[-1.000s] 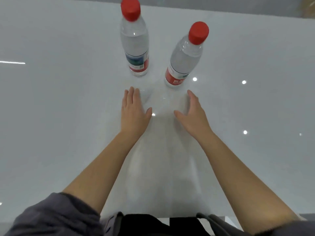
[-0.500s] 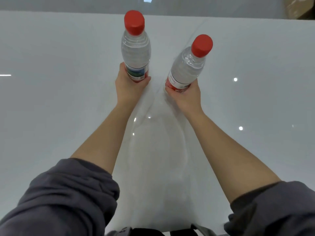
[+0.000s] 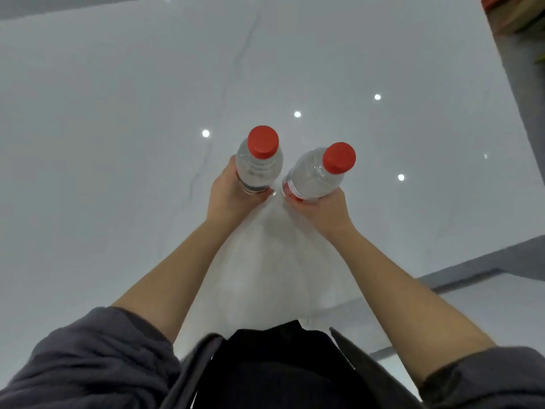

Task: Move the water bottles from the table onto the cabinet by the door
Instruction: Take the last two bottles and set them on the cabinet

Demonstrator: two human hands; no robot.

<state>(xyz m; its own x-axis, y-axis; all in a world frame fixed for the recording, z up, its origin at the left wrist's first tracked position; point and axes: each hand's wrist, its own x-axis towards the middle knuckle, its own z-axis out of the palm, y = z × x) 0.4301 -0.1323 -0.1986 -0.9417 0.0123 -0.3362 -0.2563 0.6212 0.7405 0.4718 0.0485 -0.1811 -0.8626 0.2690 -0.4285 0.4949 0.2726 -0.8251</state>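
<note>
On my feed both forearms reach forward and down from the bottom edge. They are bare from the pushed-up dark grey sleeves [image 3: 88, 358] to the wrists and converge toward the middle of the view.

The left hand [image 3: 228, 199] sits at the lower body of the left clear plastic water bottle [image 3: 259, 169], with its fingers curled round it in a firm grip. That bottle stands close to upright, and its red screw cap [image 3: 263, 142] points up at the camera. The right hand [image 3: 321, 212] wraps the red-labelled lower part of the right clear plastic water bottle [image 3: 314, 175], fingers closed round it. This bottle tilts, its red cap [image 3: 339, 157] leaning out to the right.

The two bottles are just beside each other and apart at the caps. Both are over the glossy white table [image 3: 118, 143], near its middle. The hands hide the bases, so I cannot tell whether they rest on the top or hang clear of it.

The tabletop shows faint grey veins and small round light reflections [image 3: 297, 114]. Its right edge runs diagonally, with pale floor [image 3: 472, 314] beyond it. Brownish shapes in the top right corner are too blurred for me to name. A black garment [image 3: 280, 364] fills the bottom centre.
</note>
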